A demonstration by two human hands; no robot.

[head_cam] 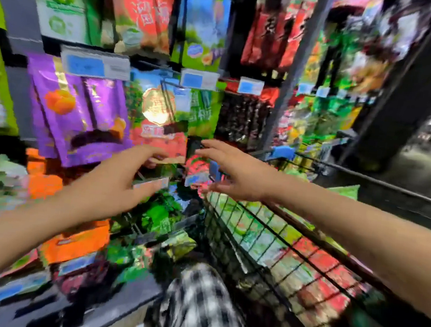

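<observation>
Head view shows your left hand (117,179) and right hand (237,173) both spread open, holding nothing, at each side of the lower edge of the red-and-green bag (160,120). The blur hides whether the fingertips touch it. I think two hands are used because the bag hangs loose on the rack. Purple bags (81,112) hang just beside it. A wire cart (254,236) stands at the rack's right edge.

Head-worn view, angled down, near snack shelves (20,9)
</observation>
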